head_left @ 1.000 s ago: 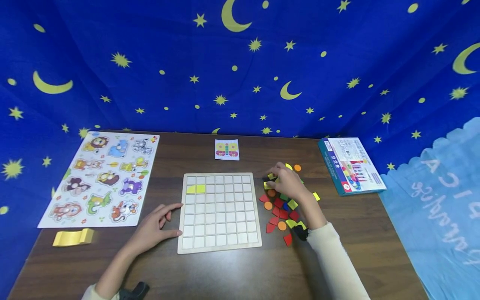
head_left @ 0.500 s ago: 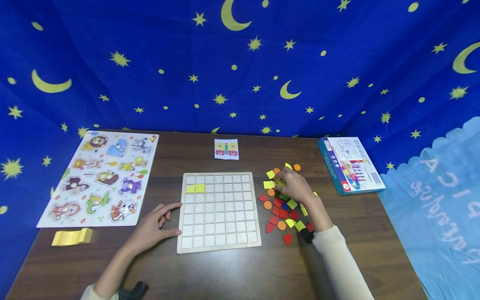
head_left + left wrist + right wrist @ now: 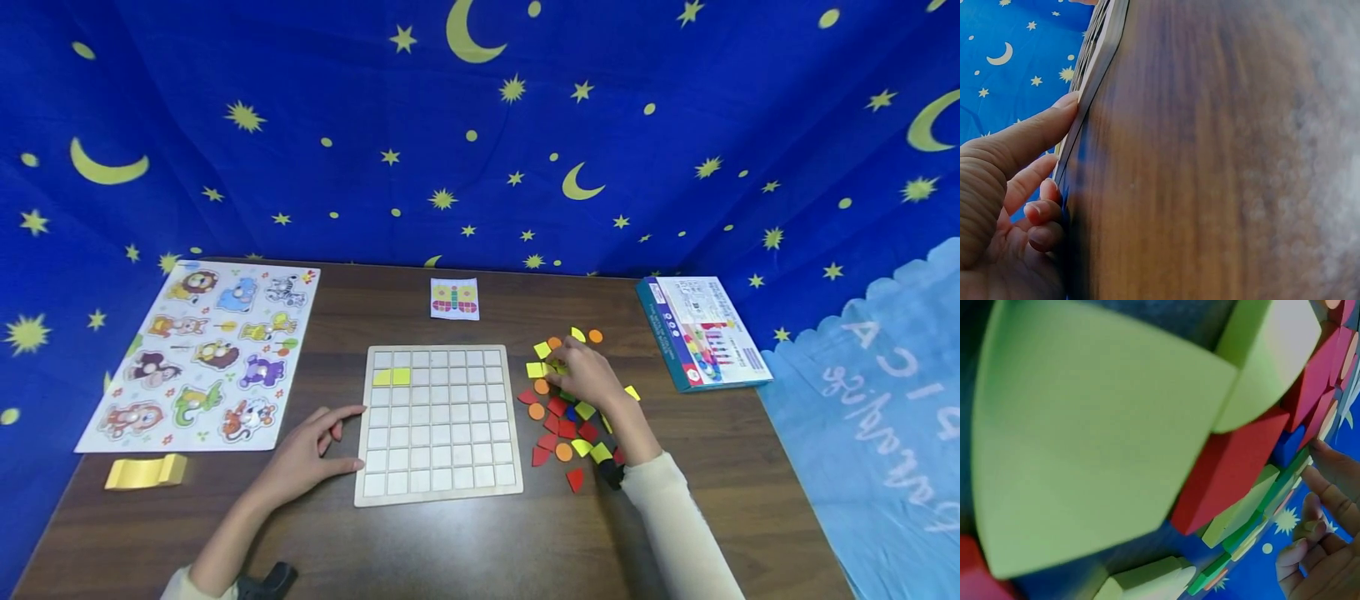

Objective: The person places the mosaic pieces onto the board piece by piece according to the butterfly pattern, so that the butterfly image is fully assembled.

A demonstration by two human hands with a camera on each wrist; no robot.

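A square wooden grid board [image 3: 438, 492] lies on the table, with two yellow tiles [image 3: 401, 377] in its second row from the back, at the left. My left hand [image 3: 303, 458] touches the board's left edge with extended thumb and forefinger; the left wrist view shows the thumb [image 3: 1054, 122] against the rim. Right of the board is a loose pile of tiles [image 3: 566, 427] in red, yellow, orange, green and blue. The thumb and fingertips of my right hand [image 3: 588, 379] are down among yellow tiles at its far side; I cannot tell whether they grip one.
A small butterfly pattern card [image 3: 454, 299] lies behind the board. An animal puzzle board [image 3: 206, 358] is at the left, with a yellow wavy block [image 3: 146, 472] in front of it. A boxed set [image 3: 705, 333] stands at back right, before a starry blue curtain [image 3: 337, 100].
Over the past second my right hand has shifted slightly right and nearer within the pile, uncovering yellow tiles at its left. My left hand and the board have stayed in place.
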